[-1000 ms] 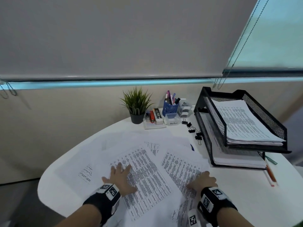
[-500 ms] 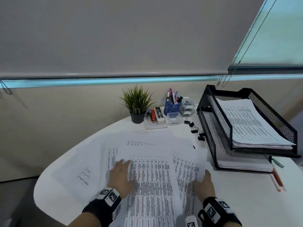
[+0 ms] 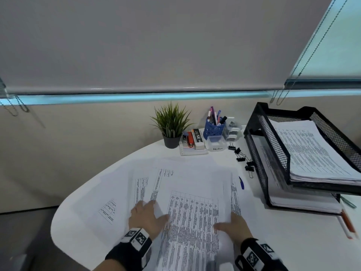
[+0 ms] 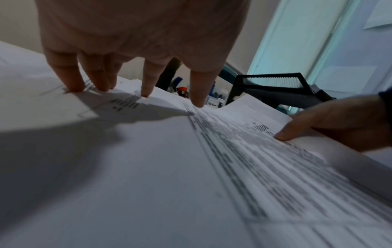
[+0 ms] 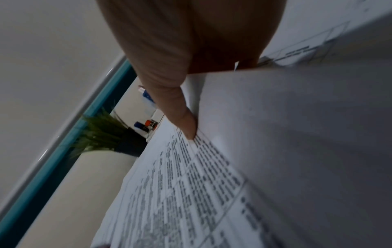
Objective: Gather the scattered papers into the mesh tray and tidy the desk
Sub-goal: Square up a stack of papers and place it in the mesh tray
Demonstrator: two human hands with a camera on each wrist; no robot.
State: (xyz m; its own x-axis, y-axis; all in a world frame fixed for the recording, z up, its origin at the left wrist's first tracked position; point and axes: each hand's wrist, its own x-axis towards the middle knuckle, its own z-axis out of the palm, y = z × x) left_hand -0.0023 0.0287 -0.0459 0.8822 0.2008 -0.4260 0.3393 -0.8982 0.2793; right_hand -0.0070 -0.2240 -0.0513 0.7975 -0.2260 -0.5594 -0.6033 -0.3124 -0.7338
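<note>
Printed papers [image 3: 191, 212] lie spread and overlapping on the white desk [image 3: 293, 241]. My left hand [image 3: 148, 214] lies flat on their left part, its straight fingertips [image 4: 197, 94] pressing the sheets down. My right hand [image 3: 234, 225] pinches the right edge of the stack, thumb [image 5: 182, 114] on top and fingers hidden beneath the lifted sheets [image 5: 275, 134]. The left wrist view shows that right hand [image 4: 331, 120] raising the edge. The black two-tier mesh tray [image 3: 273, 141] stands to the right, both tiers holding stacked papers.
At the back stand a potted plant [image 3: 172, 124], a small tray with a stapler [image 3: 192, 141], a blue pen cup [image 3: 214, 130] and a clear box [image 3: 216, 143]. Binder clips [image 3: 242, 157] lie beside the mesh tray. A blue pen [image 3: 241, 182] peeks from under the papers. Orange pens [image 3: 346, 223] lie right.
Both hands have slid inward, pushing the loose sheets into a straighter overlapping stack. My right hand went from lying flat on the sheets to pinching their right edge.
</note>
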